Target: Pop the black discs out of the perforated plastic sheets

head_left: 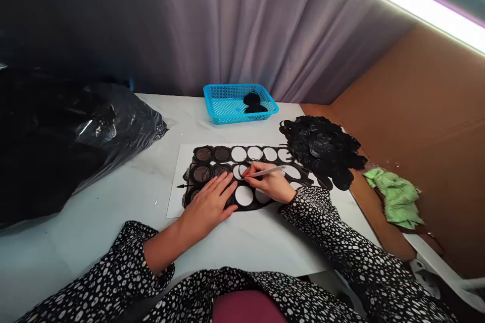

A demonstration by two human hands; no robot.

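A white sheet (175,203) lies on the table, bearing rows of black-rimmed circles; some circles at the left are filled dark, and most of the others show white. My left hand (210,200) rests flat with fingers stretched over the lower left circles, hiding part of them. In my right hand (273,184) is a thin white stick-like tool (270,170), pinched like a pen. Its lower end meets a white circle (238,172) in the middle row, beside a curved black line. The exact kind of tip is hidden by my fingers.
A blue basket (227,120) with black round pieces (252,100) stands at the back. To the right lies a heap of black pieces (322,149), beside a green cloth (394,197). A large black plastic bag (94,131) takes up the left side.
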